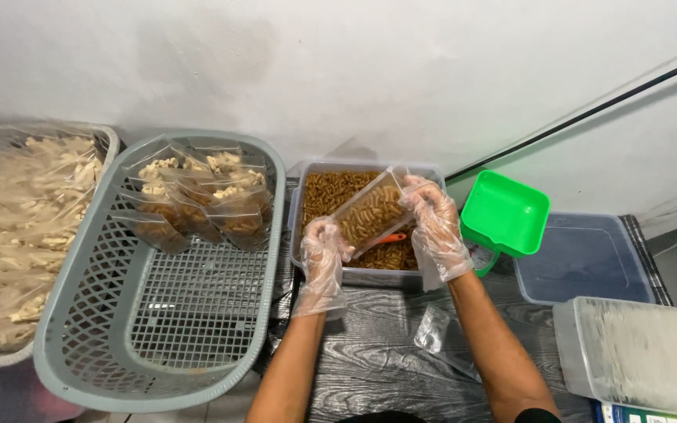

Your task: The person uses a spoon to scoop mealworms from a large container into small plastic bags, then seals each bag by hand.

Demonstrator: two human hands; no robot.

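Observation:
Both my hands wear loose clear plastic gloves. My left hand (pixel 324 252) grips the lower end of a small clear bag of brown snack sticks (pixel 370 213). My right hand (pixel 435 223) holds the bag's upper end. The bag hangs tilted above a grey tub (pixel 348 274) full of the same brown sticks, where an orange scoop handle (pixel 392 237) shows under the bag.
A grey slotted basket (pixel 158 329) at left holds several filled bags at its far end. A tray of pale snack bags (pixel 17 227) lies far left. A green scoop container (pixel 505 211), a blue-grey lid (pixel 585 258), a clear box (pixel 640 356) and an empty bag (pixel 432 329) sit to the right.

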